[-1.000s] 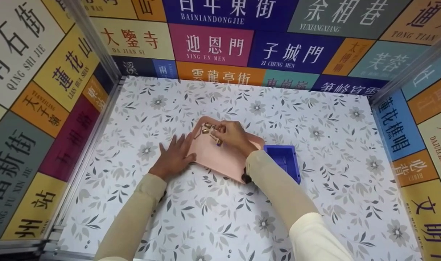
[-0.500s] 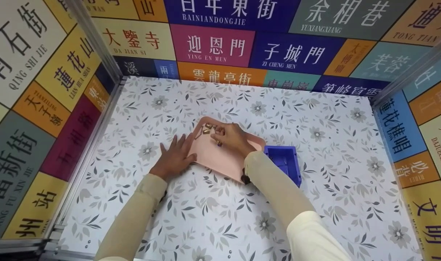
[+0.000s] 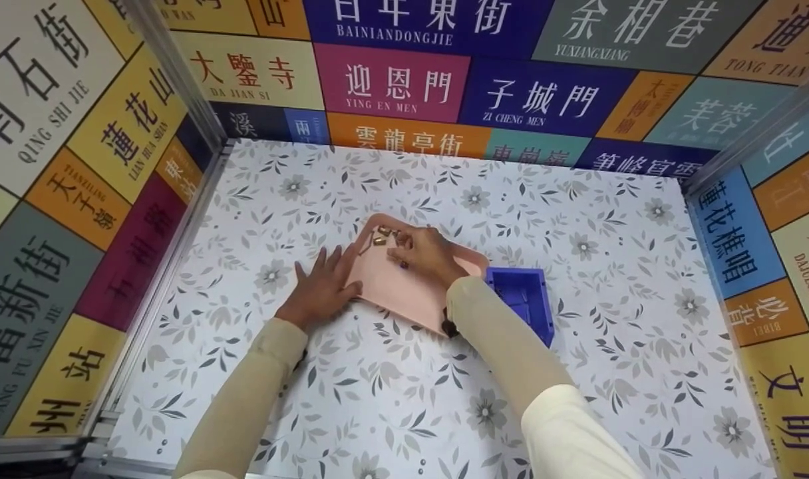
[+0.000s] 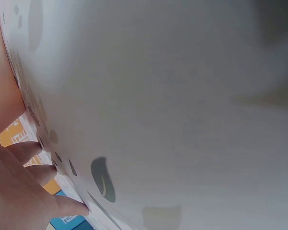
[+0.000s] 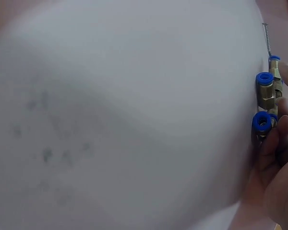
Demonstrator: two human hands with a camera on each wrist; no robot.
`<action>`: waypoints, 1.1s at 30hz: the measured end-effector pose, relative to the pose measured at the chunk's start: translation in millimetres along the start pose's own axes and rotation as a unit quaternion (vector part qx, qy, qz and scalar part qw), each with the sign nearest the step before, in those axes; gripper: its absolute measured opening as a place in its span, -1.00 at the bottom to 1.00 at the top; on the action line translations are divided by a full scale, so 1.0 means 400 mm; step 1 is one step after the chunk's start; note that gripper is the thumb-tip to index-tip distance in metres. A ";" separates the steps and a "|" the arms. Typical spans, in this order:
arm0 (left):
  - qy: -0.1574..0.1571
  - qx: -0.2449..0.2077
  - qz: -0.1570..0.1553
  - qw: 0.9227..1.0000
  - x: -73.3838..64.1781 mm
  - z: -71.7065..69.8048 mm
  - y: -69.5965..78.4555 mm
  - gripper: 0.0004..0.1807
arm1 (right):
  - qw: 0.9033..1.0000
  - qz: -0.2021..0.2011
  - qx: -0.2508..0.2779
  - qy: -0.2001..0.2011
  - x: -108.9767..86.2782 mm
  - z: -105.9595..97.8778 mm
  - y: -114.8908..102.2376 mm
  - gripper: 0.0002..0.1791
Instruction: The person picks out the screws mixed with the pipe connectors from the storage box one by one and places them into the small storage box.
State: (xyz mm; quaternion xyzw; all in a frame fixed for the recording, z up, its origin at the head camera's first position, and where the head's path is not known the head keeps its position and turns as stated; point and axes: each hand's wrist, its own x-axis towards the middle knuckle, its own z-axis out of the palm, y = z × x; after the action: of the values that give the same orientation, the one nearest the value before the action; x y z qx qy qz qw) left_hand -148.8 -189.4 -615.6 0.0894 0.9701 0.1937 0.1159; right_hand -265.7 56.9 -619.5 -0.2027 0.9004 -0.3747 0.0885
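A pink tray (image 3: 394, 286) lies on the table, with several brass push-in fittings (image 3: 380, 239) and a few screws (image 3: 366, 247) near its far left corner. My right hand (image 3: 431, 253) reaches down into the tray with bent fingers and pinches at a brass fitting; its fingertips partly hide it. The right wrist view has blue-collared fittings (image 5: 266, 91) standing close to my fingers (image 5: 270, 146), and a screw (image 5: 267, 38) farther off. Beside the tray's left edge, my left hand (image 3: 319, 289) rests with fingers spread, touching the tray's side.
A blue box (image 3: 544, 306) stands against the tray's right side, partly behind my right sleeve; small dark pieces show inside. Flower-patterned covering (image 3: 378, 412) spreads over the table. Printed sign panels (image 3: 391, 80) and metal rails enclose the back and sides.
My right hand has lowered and shifted slightly among the fittings, covering more of the one with a blue end and a screw beside it. The left hand stays in place.
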 end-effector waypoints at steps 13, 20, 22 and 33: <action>0.003 -0.001 0.002 1.000 0.004 -0.003 0.003 -0.18 | 0.997 0.007 -0.083 -0.002 0.006 0.009 0.005 -0.65; -0.004 0.001 0.002 1.000 0.005 0.000 -0.001 -0.17 | 0.996 -0.007 -0.084 -0.002 0.007 0.010 0.007 -0.80; -0.003 0.001 0.003 1.000 0.005 0.001 -0.002 -0.17 | 0.996 -0.010 -0.086 -0.002 0.006 0.010 0.007 -0.80; -0.001 0.001 -0.004 1.000 0.004 0.001 0.001 -0.17 | 0.996 -0.013 -0.085 -0.011 0.005 0.005 0.006 -0.76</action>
State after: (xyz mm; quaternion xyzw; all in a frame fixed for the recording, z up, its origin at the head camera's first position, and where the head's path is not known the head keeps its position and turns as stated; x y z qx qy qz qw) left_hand -150.3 -188.6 -616.4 0.0857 0.9704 0.1924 0.1177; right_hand -267.7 56.2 -622.8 -0.2255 0.9253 -0.2952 0.0761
